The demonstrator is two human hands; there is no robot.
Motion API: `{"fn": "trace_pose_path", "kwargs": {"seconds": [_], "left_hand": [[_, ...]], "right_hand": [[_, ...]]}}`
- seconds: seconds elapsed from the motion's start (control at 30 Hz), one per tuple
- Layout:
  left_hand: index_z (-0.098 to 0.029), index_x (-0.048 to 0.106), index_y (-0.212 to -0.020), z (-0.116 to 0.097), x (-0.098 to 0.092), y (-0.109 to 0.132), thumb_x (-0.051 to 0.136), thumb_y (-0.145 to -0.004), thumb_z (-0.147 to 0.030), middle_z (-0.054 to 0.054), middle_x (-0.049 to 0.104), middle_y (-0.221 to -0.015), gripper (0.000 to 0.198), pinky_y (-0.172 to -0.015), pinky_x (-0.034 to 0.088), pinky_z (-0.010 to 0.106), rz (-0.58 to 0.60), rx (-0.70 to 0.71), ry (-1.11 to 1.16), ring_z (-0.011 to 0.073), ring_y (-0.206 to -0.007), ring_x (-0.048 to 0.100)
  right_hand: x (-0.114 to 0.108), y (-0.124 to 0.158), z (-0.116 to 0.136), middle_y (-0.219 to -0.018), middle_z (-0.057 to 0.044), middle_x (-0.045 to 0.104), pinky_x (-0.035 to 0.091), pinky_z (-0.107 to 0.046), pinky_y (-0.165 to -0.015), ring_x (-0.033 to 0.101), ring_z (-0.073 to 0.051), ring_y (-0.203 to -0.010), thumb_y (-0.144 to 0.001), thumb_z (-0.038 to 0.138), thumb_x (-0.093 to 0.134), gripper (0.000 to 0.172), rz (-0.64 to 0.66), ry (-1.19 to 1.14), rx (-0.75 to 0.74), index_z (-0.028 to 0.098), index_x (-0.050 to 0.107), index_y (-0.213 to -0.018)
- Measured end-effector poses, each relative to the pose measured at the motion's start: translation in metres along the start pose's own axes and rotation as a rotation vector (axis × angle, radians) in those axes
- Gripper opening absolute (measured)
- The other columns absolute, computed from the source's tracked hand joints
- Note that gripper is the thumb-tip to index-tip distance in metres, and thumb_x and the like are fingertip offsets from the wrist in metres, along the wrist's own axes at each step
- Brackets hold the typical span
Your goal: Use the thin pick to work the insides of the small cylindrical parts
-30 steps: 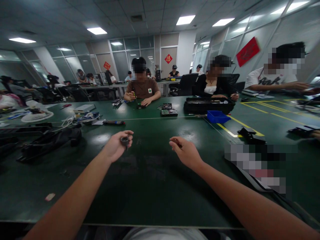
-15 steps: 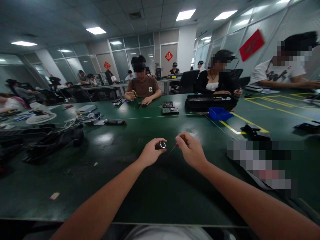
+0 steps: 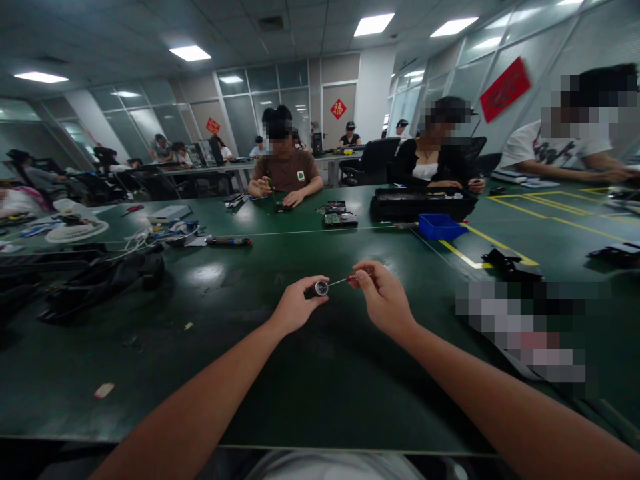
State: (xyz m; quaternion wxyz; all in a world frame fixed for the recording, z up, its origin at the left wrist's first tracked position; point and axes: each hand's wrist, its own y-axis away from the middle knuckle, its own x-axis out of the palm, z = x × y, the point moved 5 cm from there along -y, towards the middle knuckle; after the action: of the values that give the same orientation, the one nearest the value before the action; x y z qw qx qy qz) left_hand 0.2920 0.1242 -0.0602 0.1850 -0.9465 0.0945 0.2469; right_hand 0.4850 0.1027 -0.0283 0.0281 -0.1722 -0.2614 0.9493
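Observation:
In the head view, my left hand (image 3: 295, 305) is closed around a small dark cylinder (image 3: 321, 289). Its round, silvery end faces me and to the right; the rest is mostly covered by my fingers. My right hand (image 3: 383, 297) pinches the red handle of a thin screwdriver (image 3: 340, 281). The metal shaft points left, with its tip at the rim of the cylinder's round end. Whether the tip touches or goes inside, I cannot tell. Both hands are held above the green table (image 3: 310, 380).
A blue bin (image 3: 441, 227) and a long black casing (image 3: 423, 205) stand at the back right. Black parts (image 3: 510, 263) lie right of my hands. A black bag (image 3: 107, 283) and a pen-like tool (image 3: 229, 241) lie left. A co-worker (image 3: 286, 170) sits opposite.
The screwdriver has swung up from pointing down-left to pointing left, its tip now at the cylinder. The cylinder's end, earlier a bright ring, now shows inner detail.

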Motion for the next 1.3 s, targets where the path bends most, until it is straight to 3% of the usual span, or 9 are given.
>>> {"fn": "trace_pose_path", "kwargs": {"seconds": [0.23, 0.5, 0.67, 0.8, 0.97, 1.13, 1.3], "left_hand": [[-0.022, 0.067, -0.119, -0.0002, -0.0012, 0.0002, 0.073, -0.079, -0.017, 0.004, 0.069, -0.12, 0.042, -0.104, 0.044, 0.038, -0.007, -0.035, -0.008, 0.0231, -0.113, 0.062], [-0.022, 0.068, -0.119, -0.0006, -0.0025, 0.0006, 0.073, -0.08, -0.018, 0.004, 0.068, -0.124, 0.04, -0.11, 0.04, 0.038, -0.023, -0.032, 0.006, 0.0227, -0.119, 0.06], [-0.024, 0.067, -0.122, 0.0033, -0.0016, 0.0001, 0.073, -0.081, -0.02, 0.004, 0.067, -0.126, 0.042, -0.112, 0.038, 0.039, -0.026, -0.034, -0.01, 0.0225, -0.122, 0.058], [-0.024, 0.067, -0.123, 0.0052, -0.0031, -0.0001, 0.073, -0.081, -0.019, 0.003, 0.066, -0.127, 0.042, -0.113, 0.038, 0.039, -0.038, -0.034, -0.014, 0.0223, -0.123, 0.058], [-0.024, 0.067, -0.121, 0.0048, -0.0057, -0.0003, 0.073, -0.081, -0.018, 0.004, 0.067, -0.125, 0.041, -0.111, 0.039, 0.039, -0.055, -0.01, -0.061, 0.0224, -0.12, 0.059], [-0.028, 0.068, -0.119, 0.0003, -0.0045, 0.0013, 0.073, -0.082, -0.022, 0.004, 0.07, -0.117, 0.038, -0.106, 0.041, 0.044, -0.032, 0.033, -0.204, 0.0249, -0.11, 0.062], [-0.029, 0.067, -0.12, -0.0024, -0.0041, 0.0018, 0.073, -0.083, -0.024, 0.004, 0.069, -0.117, 0.038, -0.108, 0.038, 0.046, -0.022, 0.037, -0.234, 0.0254, -0.109, 0.061]], "right_hand": [[-0.0003, -0.0024, 0.0006, -0.087, -0.006, 0.072, 0.054, -0.036, -0.076, 0.07, -0.02, -0.079, -0.096, 0.041, 0.049, 0.024, -0.037, -0.046, 0.07, 0.021, 0.059, -0.102], [-0.0031, -0.0046, -0.0011, -0.081, -0.006, 0.07, 0.051, -0.035, -0.072, 0.067, -0.02, -0.074, -0.097, 0.041, 0.046, 0.024, -0.064, 0.01, 0.09, 0.021, 0.058, -0.095], [-0.0032, -0.0043, 0.0, -0.082, -0.005, 0.071, 0.051, -0.034, -0.07, 0.067, -0.02, -0.074, -0.097, 0.042, 0.046, 0.025, -0.035, 0.009, 0.077, 0.02, 0.059, -0.098], [-0.0031, -0.0039, 0.0015, -0.07, -0.002, 0.067, 0.048, -0.031, -0.062, 0.064, -0.018, -0.065, -0.095, 0.044, 0.05, 0.026, 0.007, 0.059, 0.092, 0.02, 0.062, -0.097], [-0.0004, -0.002, 0.0027, -0.07, 0.0, 0.064, 0.045, -0.029, -0.06, 0.062, -0.017, -0.064, -0.094, 0.034, 0.05, 0.019, 0.07, 0.061, 0.088, 0.021, 0.063, -0.095], [0.0, -0.0029, 0.0033, -0.061, 0.001, 0.058, 0.04, -0.029, -0.054, 0.056, -0.016, -0.055, -0.098, 0.047, 0.043, 0.036, 0.073, 0.155, 0.097, 0.021, 0.066, -0.089], [0.0005, -0.0034, 0.0027, -0.077, -0.002, 0.066, 0.043, -0.03, -0.058, 0.059, -0.018, -0.064, -0.097, 0.038, 0.043, 0.033, 0.069, 0.137, 0.069, 0.021, 0.063, -0.117]]}}
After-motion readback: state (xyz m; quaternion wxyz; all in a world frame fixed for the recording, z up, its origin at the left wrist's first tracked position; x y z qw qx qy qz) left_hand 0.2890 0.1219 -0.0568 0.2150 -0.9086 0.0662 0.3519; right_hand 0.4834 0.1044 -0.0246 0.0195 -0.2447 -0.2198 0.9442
